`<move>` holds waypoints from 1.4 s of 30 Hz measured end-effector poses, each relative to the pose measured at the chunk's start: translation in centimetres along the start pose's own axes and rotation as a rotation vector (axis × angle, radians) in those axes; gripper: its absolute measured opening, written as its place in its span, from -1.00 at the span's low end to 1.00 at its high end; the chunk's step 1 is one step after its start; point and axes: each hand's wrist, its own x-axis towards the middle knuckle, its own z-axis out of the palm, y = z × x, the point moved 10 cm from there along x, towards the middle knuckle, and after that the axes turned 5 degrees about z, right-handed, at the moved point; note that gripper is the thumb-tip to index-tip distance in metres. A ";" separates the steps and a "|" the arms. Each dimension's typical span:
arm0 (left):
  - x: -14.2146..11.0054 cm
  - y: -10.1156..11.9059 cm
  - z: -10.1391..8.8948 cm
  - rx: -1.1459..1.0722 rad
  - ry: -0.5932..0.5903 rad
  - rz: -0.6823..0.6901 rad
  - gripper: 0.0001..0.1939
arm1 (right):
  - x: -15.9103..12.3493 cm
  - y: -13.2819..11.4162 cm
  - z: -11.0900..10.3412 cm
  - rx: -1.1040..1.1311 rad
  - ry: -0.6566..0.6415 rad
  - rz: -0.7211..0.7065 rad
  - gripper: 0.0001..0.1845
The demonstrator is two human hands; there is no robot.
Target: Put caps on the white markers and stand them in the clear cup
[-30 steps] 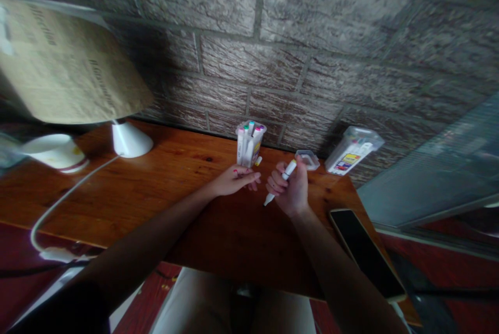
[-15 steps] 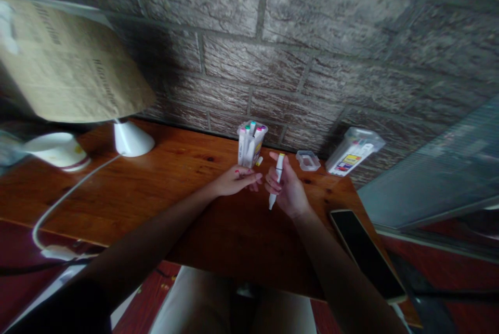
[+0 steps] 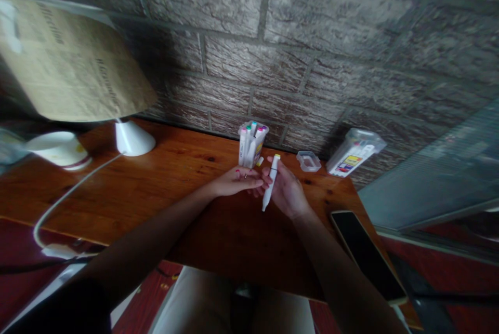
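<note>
My right hand (image 3: 286, 188) holds a white marker (image 3: 270, 186) with a yellow upper end. The marker slants with its bare tip downward. Palm turned inward, my left hand (image 3: 236, 181) is open beside it, its fingertips close to the marker and the right fingers; whether they touch I cannot tell. Red marks show on the left hand. Just behind the hands stands a clear case of markers (image 3: 250, 146), several coloured ends poking up. A small white and yellow marker cap (image 3: 260, 161) lies on the table by the case.
A clear lid (image 3: 309, 161) rests right of the hands, with a closed marker case (image 3: 353, 155) beyond it. A phone (image 3: 366, 253) lies along the right edge. At left are a lamp (image 3: 134, 139), its cable and a paper cup (image 3: 60, 149). A brick wall (image 3: 265, 64) borders the wooden table.
The marker in my right hand has shifted slightly left, toward my left hand, and its angle has changed a little. My left hand has stayed almost in place.
</note>
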 end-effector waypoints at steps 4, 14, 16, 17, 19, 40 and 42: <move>0.0 -0.6 -0.1 0.001 0.014 -0.033 -0.58 | -0.3 -0.3 0.3 -0.004 0.000 -0.011 -0.74; 0.3 0.2 0.0 -0.009 0.066 0.033 -0.59 | 0.1 -0.8 -0.2 -0.145 -0.015 -0.135 -0.73; 0.3 0.2 0.0 -0.033 0.072 0.028 -0.55 | 0.2 -0.9 -0.4 -0.214 -0.020 -0.157 -0.74; 0.3 0.2 -0.1 -0.041 0.075 0.021 -0.53 | 0.2 -1.1 -0.7 -0.244 -0.006 -0.173 -0.75; 0.2 0.0 -0.3 -0.041 0.087 0.010 -0.53 | 0.2 -1.6 -1.5 -0.285 0.044 -0.203 -0.78; -0.1 -0.6 -1.7 -0.082 0.164 -0.033 -0.66 | -0.5 -2.9 -1.5 -0.283 0.098 -0.210 -0.44; -0.1 -0.5 -1.6 -0.094 0.161 -0.029 -0.68 | -0.7 -2.8 -0.7 -0.299 0.054 -0.203 -0.31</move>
